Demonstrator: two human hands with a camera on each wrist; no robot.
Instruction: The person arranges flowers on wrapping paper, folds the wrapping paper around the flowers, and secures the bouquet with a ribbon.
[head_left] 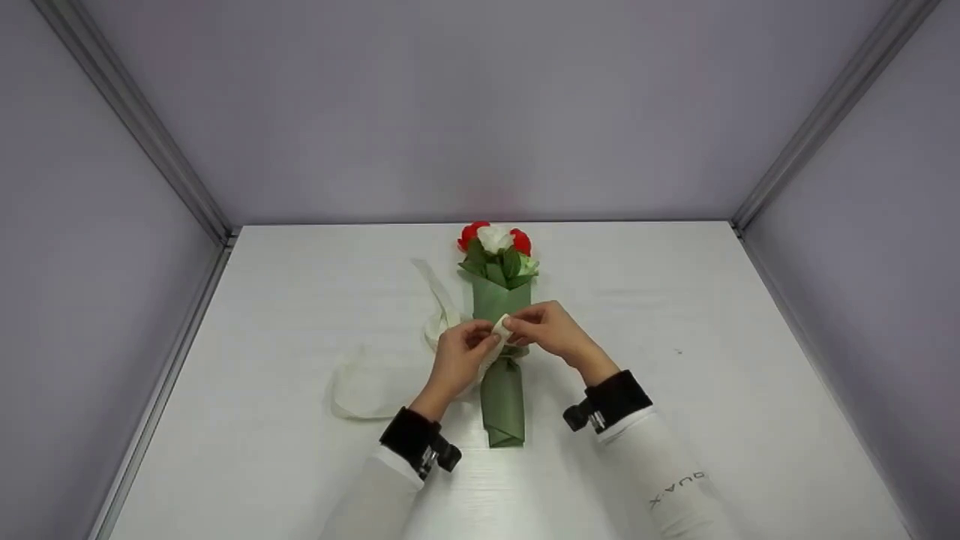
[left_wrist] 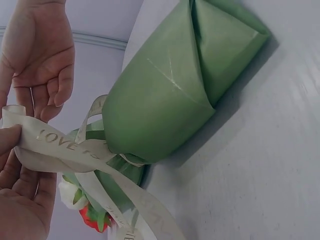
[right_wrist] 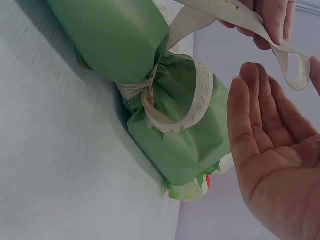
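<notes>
A bouquet point(head_left: 501, 300) of red and white flowers in green wrapping paper point(left_wrist: 160, 85) lies on the table. Around its narrowed middle runs a cream ribbon point(right_wrist: 135, 90) with printed letters, partly looped. My left hand point(head_left: 457, 360) pinches a folded stretch of ribbon point(left_wrist: 62, 145) above the bouquet between thumb and fingers. Close on the right, my right hand point(head_left: 555, 330) has its thumb at the end of that ribbon loop. In the right wrist view, the right hand's fingers point(right_wrist: 245, 115) extend loosely beside the loop, apparently not gripping it.
A long ribbon tail point(head_left: 352, 412) trails over the white table point(head_left: 262, 315) to the left of the bouquet. Another ribbon end point(head_left: 431, 277) lies beside the wrapping. Grey panel walls point(head_left: 480, 112) enclose the table at the back and sides.
</notes>
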